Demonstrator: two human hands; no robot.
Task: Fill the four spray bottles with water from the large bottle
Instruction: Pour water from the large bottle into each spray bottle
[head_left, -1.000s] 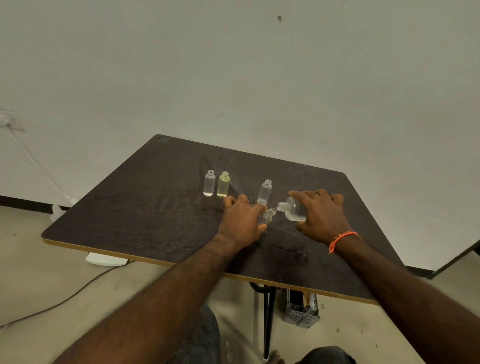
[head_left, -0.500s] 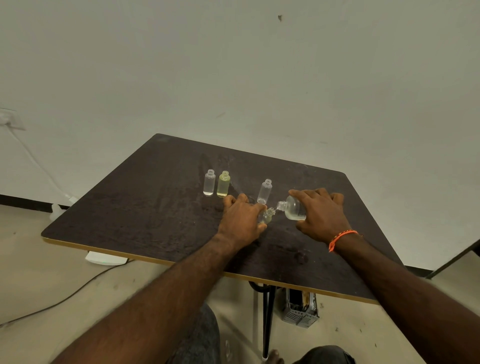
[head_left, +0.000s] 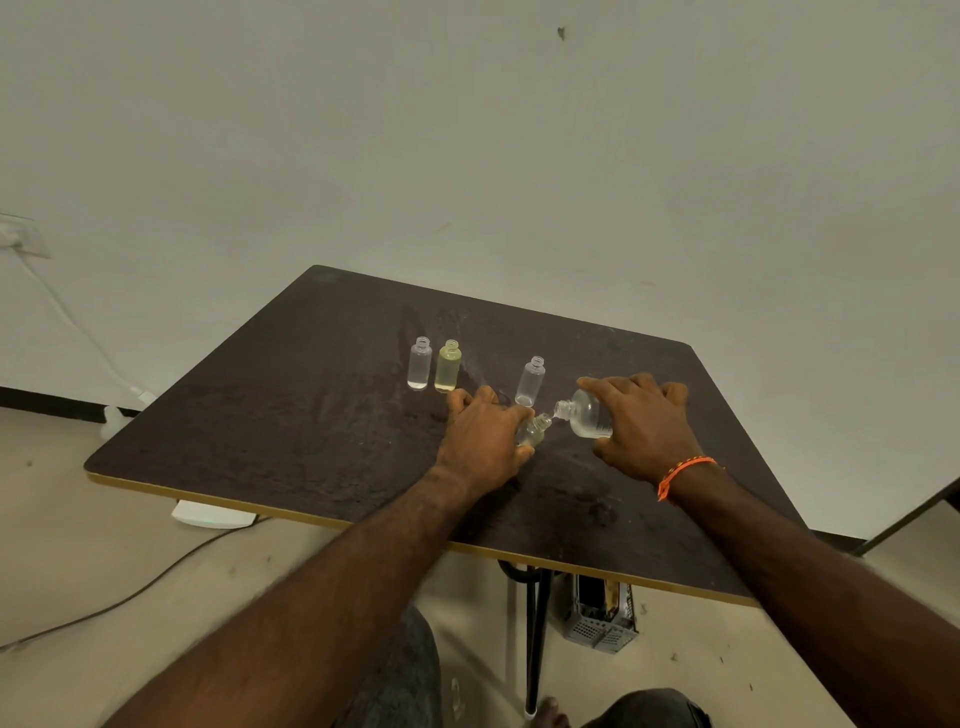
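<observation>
Right hand (head_left: 644, 426) tips rounded clear large bottle (head_left: 587, 415) toward small bottle (head_left: 532, 431)

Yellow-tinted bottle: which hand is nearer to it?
Left. The left hand sits just in front of and right of the yellow-tinted bottle; the right hand is farther right, gripping the large bottle.

Bare plain room: blank wall (head_left: 467, 130), dark table (head_left: 311, 415), floor cable (head_left: 130, 597).

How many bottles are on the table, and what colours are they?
Clear small bottles: 3
Yellowish small bottle: 1
Large clear bottle, tipped in the right hand: 1
Total: 5 bottles
</observation>
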